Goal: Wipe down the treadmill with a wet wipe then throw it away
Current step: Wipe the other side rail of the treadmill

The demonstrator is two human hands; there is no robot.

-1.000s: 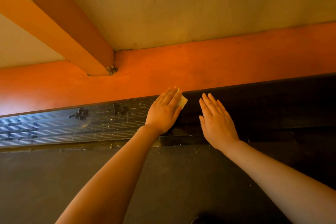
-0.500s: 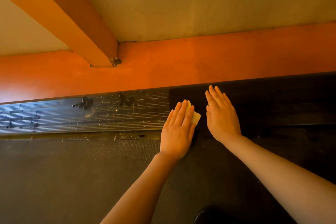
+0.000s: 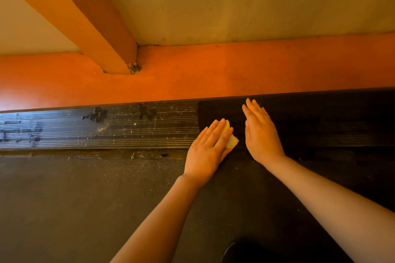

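Dusty ribbed treadmill side rail (image 3: 128, 126) bears both flat hands, apparently a wipe (image 3: 230, 141).

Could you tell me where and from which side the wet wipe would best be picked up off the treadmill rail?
Probably by the crumpled corner of the wet wipe that sticks out past the left hand, toward the right hand. That is the only exposed part; the rest lies flat under the fingers on the ribbed rail. Pinch it from the right once the palm lifts.

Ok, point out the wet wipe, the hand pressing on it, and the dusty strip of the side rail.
wet wipe (image 3: 232, 142), head view, corner poking out beside the fingers.
left hand (image 3: 208, 148), head view, back of the hand.
dusty strip (image 3: 128, 128), head view, ribbed unwiped stretch of the rail.
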